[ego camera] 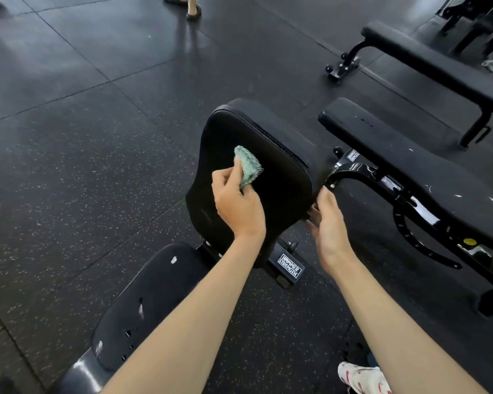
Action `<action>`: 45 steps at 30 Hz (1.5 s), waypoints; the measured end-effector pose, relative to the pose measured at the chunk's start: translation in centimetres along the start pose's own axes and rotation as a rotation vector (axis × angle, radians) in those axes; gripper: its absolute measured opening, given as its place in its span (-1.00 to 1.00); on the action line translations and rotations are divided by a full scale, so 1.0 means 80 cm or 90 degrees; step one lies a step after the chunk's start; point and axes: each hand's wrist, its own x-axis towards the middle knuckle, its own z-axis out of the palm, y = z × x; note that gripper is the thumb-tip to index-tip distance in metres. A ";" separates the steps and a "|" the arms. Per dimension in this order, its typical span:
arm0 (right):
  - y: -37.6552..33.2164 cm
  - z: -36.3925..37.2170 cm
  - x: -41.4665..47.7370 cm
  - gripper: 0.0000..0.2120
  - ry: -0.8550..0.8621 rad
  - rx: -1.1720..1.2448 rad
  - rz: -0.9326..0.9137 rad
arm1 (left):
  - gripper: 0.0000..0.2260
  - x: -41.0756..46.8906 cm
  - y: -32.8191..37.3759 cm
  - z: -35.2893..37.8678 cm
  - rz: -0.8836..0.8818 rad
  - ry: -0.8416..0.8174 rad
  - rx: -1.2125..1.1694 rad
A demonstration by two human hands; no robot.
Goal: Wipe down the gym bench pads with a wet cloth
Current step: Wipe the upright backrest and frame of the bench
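A black adjustable bench stands in front of me with its back pad [279, 166] raised at an angle and its seat pad [143, 302] lower left, scuffed with white marks. My left hand [236, 203] grips a folded green cloth [246, 164] and holds it against the face of the back pad. My right hand [326, 220] is at the pad's right edge with fingers mostly straight, touching its side near the frame.
A second black bench [410, 172] stands close on the right, a third [439, 66] behind it. A light cloth [491, 65] lies on the floor at far right. Someone's feet [192, 8] are at the top. My white shoe [362, 378] is at the bottom.
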 end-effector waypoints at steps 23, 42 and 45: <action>0.012 0.008 -0.002 -0.67 0.012 0.025 -0.225 | -0.71 -0.074 -0.043 0.013 0.380 -0.063 0.053; 0.045 0.072 0.045 -0.59 0.352 0.140 -0.385 | -0.67 0.099 -0.107 0.013 0.290 0.150 -0.069; 0.049 0.071 0.048 -0.58 0.352 0.143 -0.391 | -0.70 0.105 -0.114 0.012 0.261 0.151 -0.044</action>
